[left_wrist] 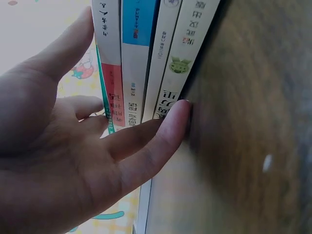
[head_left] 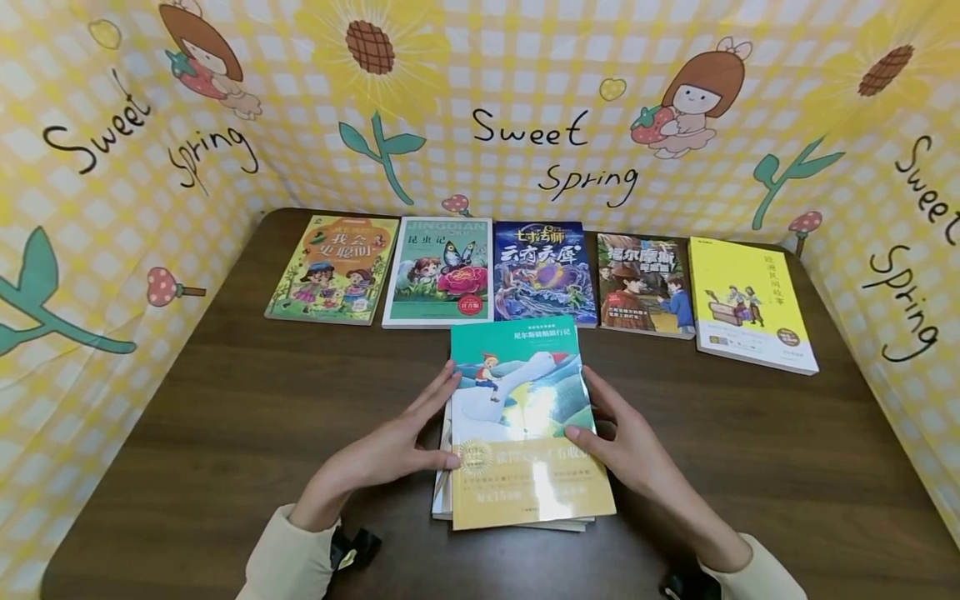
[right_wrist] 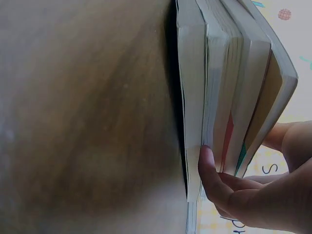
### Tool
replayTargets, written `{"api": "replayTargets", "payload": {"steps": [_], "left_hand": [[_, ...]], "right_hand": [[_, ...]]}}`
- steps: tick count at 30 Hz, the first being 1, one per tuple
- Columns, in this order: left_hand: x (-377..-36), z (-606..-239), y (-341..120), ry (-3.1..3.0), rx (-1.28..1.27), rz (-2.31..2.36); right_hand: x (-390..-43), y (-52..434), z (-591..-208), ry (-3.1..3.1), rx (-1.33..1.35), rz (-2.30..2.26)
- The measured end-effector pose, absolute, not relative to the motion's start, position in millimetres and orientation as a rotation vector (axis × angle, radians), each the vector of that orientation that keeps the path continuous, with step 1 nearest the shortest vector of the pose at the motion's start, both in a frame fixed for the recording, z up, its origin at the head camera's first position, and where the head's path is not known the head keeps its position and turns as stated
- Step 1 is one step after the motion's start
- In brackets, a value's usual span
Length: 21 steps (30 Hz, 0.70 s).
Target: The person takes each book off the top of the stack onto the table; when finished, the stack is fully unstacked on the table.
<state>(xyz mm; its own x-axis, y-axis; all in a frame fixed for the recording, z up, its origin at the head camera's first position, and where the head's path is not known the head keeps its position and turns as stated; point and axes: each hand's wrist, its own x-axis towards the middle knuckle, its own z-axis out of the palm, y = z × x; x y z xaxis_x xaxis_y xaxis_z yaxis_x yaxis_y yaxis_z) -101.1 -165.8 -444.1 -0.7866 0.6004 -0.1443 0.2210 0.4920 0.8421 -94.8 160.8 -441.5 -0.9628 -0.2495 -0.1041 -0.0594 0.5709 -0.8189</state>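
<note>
In front of the person lies a stack of books, with a green-and-yellow book (head_left: 517,417) on top whose cover shows a figure riding a white goose. My left hand (head_left: 386,446) rests along the stack's left side. Its fairly straight fingers touch the spines (left_wrist: 134,73) in the left wrist view, and its thumb meets the top book's left edge. On the other side, my right hand (head_left: 633,446) has its thumb over the top cover. The right fingers (right_wrist: 214,180) bend against the page edges (right_wrist: 192,97). Lower books are mostly hidden from the head view.
Across the far side of the brown table (head_left: 247,433) runs a row: a yellow-green book (head_left: 333,271), a white-green book (head_left: 438,271), a dark blue book (head_left: 545,271), a detective-style book (head_left: 645,283) and a yellow book (head_left: 750,304). A checked cloth (head_left: 525,50) hangs around the table.
</note>
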Motion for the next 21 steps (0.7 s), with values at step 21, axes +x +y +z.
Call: {"api": "replayTargets", "payload": {"steps": [21], "left_hand": [[-98,-441,-165,2.269,0.562,1.223]], "right_hand": [[-86,180,-441,2.559,-0.253,-1.474]]}}
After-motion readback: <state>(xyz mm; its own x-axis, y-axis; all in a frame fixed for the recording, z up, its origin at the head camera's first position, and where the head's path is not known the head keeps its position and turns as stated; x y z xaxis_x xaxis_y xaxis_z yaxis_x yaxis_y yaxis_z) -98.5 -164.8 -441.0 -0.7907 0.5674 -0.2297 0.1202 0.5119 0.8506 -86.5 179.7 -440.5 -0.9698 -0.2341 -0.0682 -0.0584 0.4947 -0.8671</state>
